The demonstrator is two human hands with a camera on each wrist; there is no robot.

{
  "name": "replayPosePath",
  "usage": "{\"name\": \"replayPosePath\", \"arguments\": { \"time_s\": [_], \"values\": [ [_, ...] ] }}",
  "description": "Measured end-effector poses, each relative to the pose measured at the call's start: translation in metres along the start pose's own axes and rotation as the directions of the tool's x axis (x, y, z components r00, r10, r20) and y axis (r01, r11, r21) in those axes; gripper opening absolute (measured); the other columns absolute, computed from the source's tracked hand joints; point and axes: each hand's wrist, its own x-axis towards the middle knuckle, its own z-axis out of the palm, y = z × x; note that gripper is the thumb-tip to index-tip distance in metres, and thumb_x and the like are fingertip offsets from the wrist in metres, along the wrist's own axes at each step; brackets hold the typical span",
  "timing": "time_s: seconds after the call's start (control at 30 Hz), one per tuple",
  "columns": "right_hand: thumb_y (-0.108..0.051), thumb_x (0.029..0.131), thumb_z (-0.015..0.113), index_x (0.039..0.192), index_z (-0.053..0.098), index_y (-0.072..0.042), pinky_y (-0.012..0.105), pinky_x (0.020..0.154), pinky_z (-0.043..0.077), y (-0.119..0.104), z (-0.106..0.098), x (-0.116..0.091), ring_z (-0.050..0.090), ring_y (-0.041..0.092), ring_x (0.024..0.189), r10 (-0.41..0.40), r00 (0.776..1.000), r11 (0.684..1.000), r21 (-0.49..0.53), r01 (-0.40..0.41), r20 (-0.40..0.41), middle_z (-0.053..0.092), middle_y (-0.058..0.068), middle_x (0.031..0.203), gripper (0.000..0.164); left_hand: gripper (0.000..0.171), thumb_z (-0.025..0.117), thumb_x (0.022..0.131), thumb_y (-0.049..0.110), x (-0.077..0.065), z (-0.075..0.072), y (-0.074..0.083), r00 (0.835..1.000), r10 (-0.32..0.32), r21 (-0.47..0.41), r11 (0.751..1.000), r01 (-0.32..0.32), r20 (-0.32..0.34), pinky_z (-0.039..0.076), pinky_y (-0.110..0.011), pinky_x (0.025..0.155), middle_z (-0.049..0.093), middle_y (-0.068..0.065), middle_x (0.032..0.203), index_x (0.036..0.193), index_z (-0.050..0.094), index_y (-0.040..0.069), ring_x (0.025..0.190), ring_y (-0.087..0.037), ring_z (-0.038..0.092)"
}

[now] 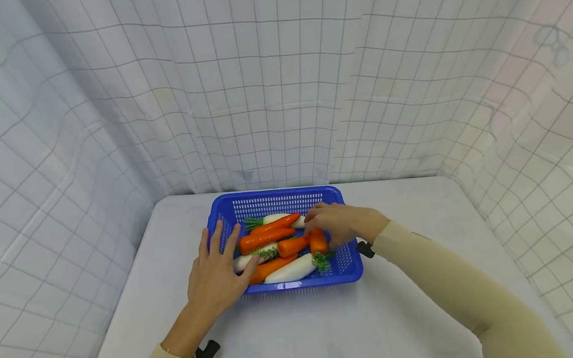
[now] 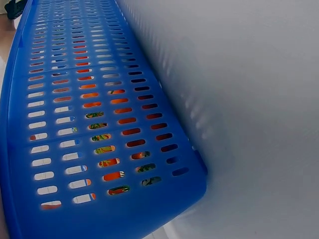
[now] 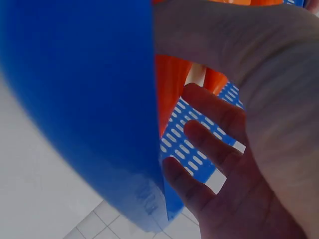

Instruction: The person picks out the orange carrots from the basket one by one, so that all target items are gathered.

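A blue plastic basket (image 1: 296,284) holds several carrots and white radishes, some with green tops. My left hand (image 1: 218,279) lies over the basket's left side with spread fingers, its thumb above the vegetables. My right hand (image 1: 338,223) reaches in over the right side. Its thumb and fingers stand around a short carrot (image 1: 318,241) with leafy greens toward the front. In the right wrist view, the thumb crosses orange carrots (image 3: 172,84) while the other fingers bend loosely; the index fingertip is hard to make out. A white radish (image 1: 291,269) lies along the basket's front.
The basket stands on a white-covered table (image 1: 300,337). White grid-patterned curtains (image 1: 278,88) surround the table at the back and sides. In the left wrist view, the slotted basket wall (image 2: 99,119) fills the left half.
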Motion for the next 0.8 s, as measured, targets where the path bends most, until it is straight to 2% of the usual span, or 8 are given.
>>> {"name": "replayPosePath", "arguments": {
  "time_s": [0.33,0.43,0.57,0.67,0.8],
  "values": [
    [-0.025,0.099,0.097,0.145,0.082,-0.025,0.057,0.136,0.051,0.007,0.008,0.002,0.057,0.033,0.160,0.011,1.000,0.999,-0.038,-0.010,0.021,0.070,0.006,0.165,0.048,0.086,0.069,0.110,0.059,-0.001,0.004,0.002,0.996,0.016,-0.039,0.999,-0.019,-0.085,0.050,-0.083,0.123,0.032,-0.023,0.191,0.180,0.046,0.016,0.177,-0.058,0.026],
    [-0.024,0.098,0.098,0.143,0.082,-0.023,0.055,0.134,0.052,0.010,0.009,0.000,0.063,0.029,0.151,0.018,1.000,1.000,-0.023,-0.018,0.018,0.076,0.003,0.156,0.047,0.086,0.069,0.110,0.056,-0.001,0.004,0.004,0.996,0.006,-0.063,0.998,-0.011,-0.084,0.047,-0.082,0.127,0.031,-0.024,0.191,0.180,0.045,0.012,0.178,-0.057,0.027],
    [-0.024,0.097,0.099,0.139,0.081,-0.022,0.050,0.129,0.057,0.013,0.009,-0.001,0.071,0.022,0.132,0.005,1.000,1.000,0.020,-0.005,0.006,0.082,-0.001,0.140,0.045,0.092,0.068,0.112,0.053,-0.001,0.003,0.005,0.998,-0.035,-0.088,0.996,0.031,-0.047,0.041,-0.079,0.132,0.024,-0.024,0.193,0.183,0.036,0.005,0.180,-0.054,0.022],
    [-0.024,0.098,0.098,0.136,0.079,-0.022,0.044,0.123,0.062,0.015,0.007,-0.002,0.073,0.018,0.123,-0.007,1.000,0.998,0.063,0.009,-0.024,0.082,-0.003,0.135,0.042,0.095,0.067,0.112,0.053,-0.002,0.002,0.005,0.998,-0.062,-0.087,0.994,0.060,-0.031,0.042,-0.077,0.132,0.021,-0.026,0.194,0.182,0.031,-0.001,0.180,-0.054,0.021],
    [-0.025,0.100,0.096,0.136,0.077,-0.019,0.042,0.119,0.064,0.016,0.001,-0.001,0.073,0.018,0.122,-0.035,0.992,0.993,0.103,0.048,-0.123,0.081,-0.001,0.134,0.041,0.094,0.067,0.112,0.051,-0.005,0.000,0.003,0.994,-0.088,-0.081,0.993,0.083,-0.059,0.047,-0.077,0.127,0.023,-0.029,0.192,0.179,0.035,-0.006,0.177,-0.055,0.027]
  ]
}}
